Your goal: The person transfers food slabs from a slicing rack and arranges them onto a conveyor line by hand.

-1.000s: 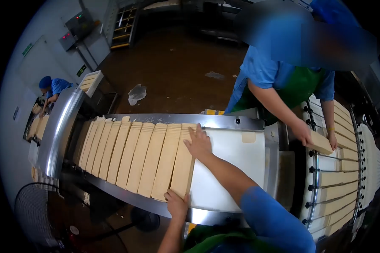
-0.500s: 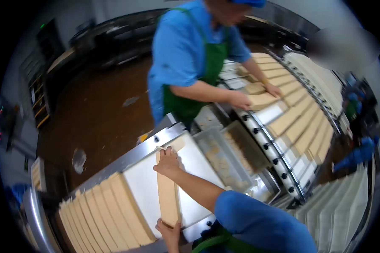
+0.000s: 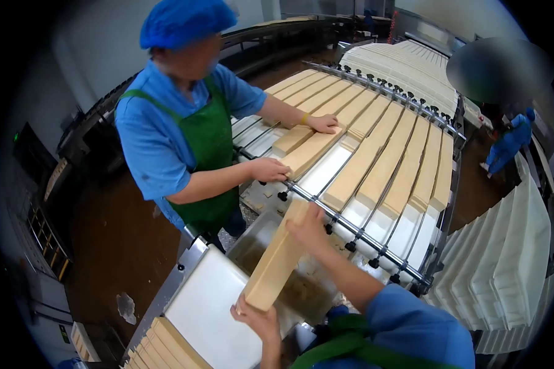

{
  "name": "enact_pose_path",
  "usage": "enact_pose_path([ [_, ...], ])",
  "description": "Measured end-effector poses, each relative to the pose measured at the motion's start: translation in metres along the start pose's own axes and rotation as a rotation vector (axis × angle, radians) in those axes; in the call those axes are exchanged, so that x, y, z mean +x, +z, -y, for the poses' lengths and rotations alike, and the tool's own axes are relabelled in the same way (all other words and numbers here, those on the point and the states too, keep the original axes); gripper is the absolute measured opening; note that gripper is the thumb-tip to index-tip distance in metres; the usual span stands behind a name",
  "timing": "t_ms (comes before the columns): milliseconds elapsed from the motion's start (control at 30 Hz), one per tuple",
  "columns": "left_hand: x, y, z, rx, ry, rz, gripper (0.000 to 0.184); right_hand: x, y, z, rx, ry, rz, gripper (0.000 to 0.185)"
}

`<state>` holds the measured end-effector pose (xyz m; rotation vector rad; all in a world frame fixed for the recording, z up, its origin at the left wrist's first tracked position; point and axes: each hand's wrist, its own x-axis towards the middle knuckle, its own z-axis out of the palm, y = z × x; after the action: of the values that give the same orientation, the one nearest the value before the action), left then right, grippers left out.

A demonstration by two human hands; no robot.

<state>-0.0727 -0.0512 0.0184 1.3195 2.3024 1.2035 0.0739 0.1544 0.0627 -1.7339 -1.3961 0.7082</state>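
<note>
A long pale-yellow slab (image 3: 277, 261), apparently some block of food, is held in both my hands above the bin between two conveyors. My left hand (image 3: 255, 318) grips its near end from the side and below. Near the far end, my right hand (image 3: 308, 229) is closed round its right side. That far end is close to the rail of the slatted conveyor (image 3: 319, 169), where similar slabs (image 3: 370, 157) lie in rows. More slabs (image 3: 166, 345) stand side by side on the white belt (image 3: 212, 301) at lower left.
A co-worker in a green apron (image 3: 197, 132) stands across from me, both hands on a slab (image 3: 312, 152) on the slatted conveyor. A metal rail with black knobs (image 3: 375, 246) edges that conveyor. Stacked white trays (image 3: 505, 252) stand at right. Another person (image 3: 512, 141) is farther back.
The slab has come up off the white belt and over the bin, carried right and forward by both my hands. My view has turned toward the slatted conveyor.
</note>
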Motion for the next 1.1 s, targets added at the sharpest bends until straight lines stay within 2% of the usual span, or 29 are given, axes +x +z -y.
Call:
enact_pose_path([
  [133, 0.042, 0.037, -0.073, -0.152, 0.166, 0.04, 0.076, 0.09, -0.046, -0.021, 0.03, 0.02, -0.085, 0.079],
  [167, 0.051, 0.046, -0.085, -0.145, 0.164, 0.035, 0.076, 0.11, -0.053, -0.025, 0.047, 0.053, -0.086, 0.08],
  [233, 0.075, 0.068, -0.107, -0.125, 0.299, 0.032, 0.076, 0.153, -0.061, -0.035, 0.072, 0.072, -0.079, 0.081],
  [300, 0.096, 0.089, -0.124, -0.127, 0.329, 0.037, 0.076, 0.188, -0.065, -0.048, -0.04, 0.058, -0.122, 0.076],
  [333, 0.105, 0.099, -0.129, -0.136, 0.363, 0.049, 0.077, 0.206, -0.07, -0.053, -0.033, 0.053, -0.11, 0.076],
  [400, 0.126, 0.123, -0.127, -0.099, 0.394, 0.038, 0.076, 0.243, -0.082, -0.067, -0.377, 0.113, 0.117, 0.069],
  [433, 0.138, 0.133, -0.123, -0.214, 0.387, 0.165, 0.077, 0.256, -0.084, -0.077, -0.371, 0.106, 0.127, 0.069],
  [467, 0.147, 0.14, -0.12, -0.329, 0.376, 0.294, 0.078, 0.27, -0.083, -0.092, -0.518, 0.058, 0.143, 0.064],
  [500, 0.153, 0.145, -0.118, -0.382, 0.326, 0.366, 0.076, 0.283, -0.085, -0.1, -0.667, 0.006, 0.158, 0.062],
  [567, 0.161, 0.158, -0.112, -0.408, 0.306, 0.409, 0.072, 0.308, -0.089, -0.113, -0.671, 0.007, 0.164, 0.06],
  [633, 0.165, 0.17, -0.108, -0.432, 0.291, 0.457, 0.068, 0.321, -0.098, -0.108, -0.686, 0.036, 0.228, 0.057],
  [733, 0.17, 0.181, -0.108, -0.228, 0.379, 0.405, 0.066, 0.334, -0.096, -0.108, -0.653, 0.112, 0.285, 0.056],
  [800, 0.171, 0.188, -0.117, -0.221, 0.409, 0.331, 0.061, 0.341, -0.093, -0.115, -0.641, 0.102, 0.226, 0.056],
  [833, 0.171, 0.19, -0.121, -0.33, 0.21, 0.407, 0.06, 0.34, -0.091, -0.12, -0.631, 0.089, 0.17, 0.055],
  [933, 0.17, 0.204, -0.138, -0.438, 0.157, 0.42, 0.059, 0.348, -0.09, -0.126, -0.617, 0.142, 0.092, 0.053],
  [967, 0.172, 0.215, -0.129, -0.349, 0.238, 0.401, 0.059, 0.349, -0.094, -0.125, -0.612, 0.142, 0.088, 0.053],
  [1100, 0.174, 0.233, -0.131, -0.282, 0.326, 0.351, 0.058, 0.35, -0.104, -0.117, -0.699, 0.143, 0.103, 0.049],
])
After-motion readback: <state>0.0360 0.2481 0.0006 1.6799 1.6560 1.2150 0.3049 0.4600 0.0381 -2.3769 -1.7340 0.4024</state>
